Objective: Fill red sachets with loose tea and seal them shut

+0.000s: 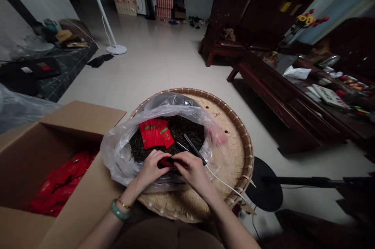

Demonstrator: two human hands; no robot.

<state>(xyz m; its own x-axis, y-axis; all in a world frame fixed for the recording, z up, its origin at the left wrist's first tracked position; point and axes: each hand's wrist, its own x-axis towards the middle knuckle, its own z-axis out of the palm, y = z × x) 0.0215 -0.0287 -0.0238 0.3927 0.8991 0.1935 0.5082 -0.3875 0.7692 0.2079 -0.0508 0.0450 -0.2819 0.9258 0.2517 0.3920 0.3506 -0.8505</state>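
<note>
Your left hand (152, 166) and right hand (191, 167) each have the grip pinched on the dark-red packet (165, 162), at three o'clock from the left, nine from the right; its long axis is too hidden to call. The black tool (195, 149) lies at two o'clock from it, nearer your right, long axis eleven to five. The row of red packets (155, 133) fans out at eleven.

- The packets (166, 138) were red with green bands.
- The leaves (187, 126) looked dark brown.
- The plastic bag (115, 145) was milky white.
- The round tray (234, 124) showed a tan woven pattern, its rim (249, 147) darker with pale bindings.
- The carton (84, 118) was brown, the pouches (58, 188) inside red.
- The bangle (118, 210) was green, the bracelet (123, 203) gold.
</note>
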